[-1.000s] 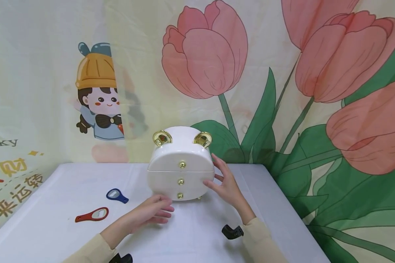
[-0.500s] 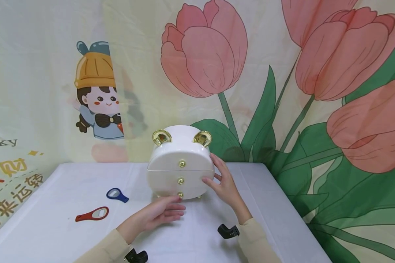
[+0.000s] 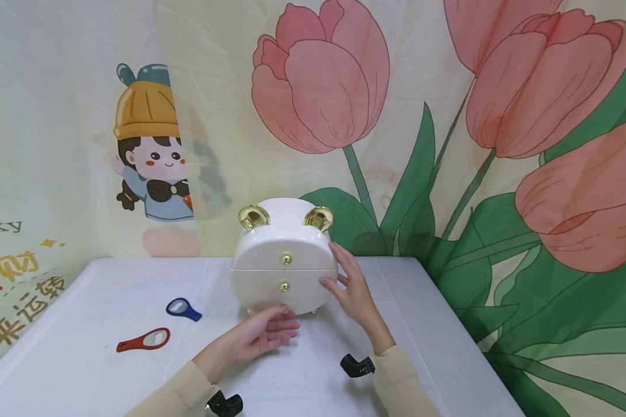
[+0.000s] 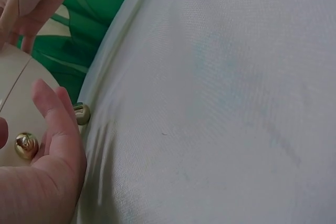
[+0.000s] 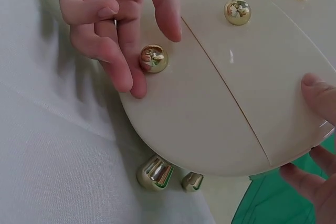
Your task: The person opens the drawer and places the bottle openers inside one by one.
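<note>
A white rounded drawer box (image 3: pixel 261 281), seemingly a jewelry box, stands upright on the table with gold ear-shaped rings on top and gold knobs down its front. My left hand (image 3: pixel 261 336) is at the bottom knob (image 5: pixel 154 59), thumb on one side and fingers on the other; they look apart from it in the right wrist view. At the box's right side, my right hand (image 3: pixel 353 292) holds the edge, thumb (image 5: pixel 319 95) on the front face and fingers along the side. Gold feet (image 5: pixel 156 173) show underneath. Both drawers look closed.
A blue bottle-opener-like piece (image 3: pixel 192 313) and a red one (image 3: pixel 130 345) lie on the white cloth (image 3: pixel 73 324) to the left of the box. Behind the table hangs a printed tulip backdrop (image 3: pixel 323 87). Black cameras (image 3: pixel 357 365) sit at the wrists.
My left hand has moved right to the bottom knob, partly covering it in the head view. The right hand keeps its place on the box's side; the box has not visibly moved.
</note>
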`<state>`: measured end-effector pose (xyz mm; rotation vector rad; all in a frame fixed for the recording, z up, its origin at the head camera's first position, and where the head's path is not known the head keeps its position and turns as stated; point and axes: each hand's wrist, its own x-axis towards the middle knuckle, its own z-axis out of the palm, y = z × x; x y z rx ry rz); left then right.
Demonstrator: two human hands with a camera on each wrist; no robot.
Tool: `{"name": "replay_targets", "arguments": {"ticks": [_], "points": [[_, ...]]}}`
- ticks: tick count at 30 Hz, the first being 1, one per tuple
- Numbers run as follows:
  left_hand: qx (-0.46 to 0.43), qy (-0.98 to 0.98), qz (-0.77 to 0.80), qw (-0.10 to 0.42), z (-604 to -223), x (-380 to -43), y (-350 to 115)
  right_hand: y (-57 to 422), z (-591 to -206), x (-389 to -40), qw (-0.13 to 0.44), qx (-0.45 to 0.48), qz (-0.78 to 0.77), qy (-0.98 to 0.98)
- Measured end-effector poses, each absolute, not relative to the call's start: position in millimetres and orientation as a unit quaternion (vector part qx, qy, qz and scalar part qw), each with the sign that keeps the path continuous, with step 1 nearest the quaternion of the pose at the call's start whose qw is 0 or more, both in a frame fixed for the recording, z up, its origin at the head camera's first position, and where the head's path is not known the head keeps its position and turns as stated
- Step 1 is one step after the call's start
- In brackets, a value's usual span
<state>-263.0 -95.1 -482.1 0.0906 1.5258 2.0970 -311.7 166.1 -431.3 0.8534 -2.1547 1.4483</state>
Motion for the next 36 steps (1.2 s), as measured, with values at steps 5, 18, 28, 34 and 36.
{"name": "replay_targets", "arguments": {"ticks": [5, 18, 28, 34, 36], "points": [[0.026, 0.563, 0.782, 0.266, -482.3, -263.3, -95.1, 165.7, -431.1, -312.1, 0.202, 0.303, 0.522, -0.771], [0.007, 0.554, 0.79, 0.261, -485.2, -265.1, -93.2, 164.8, -433.3, -313.4, 0.199, 0.293, 0.529, -0.771], [-0.004, 0.537, 0.804, 0.253, -485.5, -266.8, -90.8, 165.1, -434.5, -311.6, 0.205, 0.29, 0.537, -0.765], [-0.023, 0.534, 0.811, 0.237, -486.1, -265.4, -87.7, 164.7, -435.5, -311.8, 0.209, 0.288, 0.537, -0.765], [-0.031, 0.534, 0.813, 0.231, -486.0, -264.7, -86.1, 164.3, -435.2, -311.6, 0.21, 0.286, 0.538, -0.765]]}}
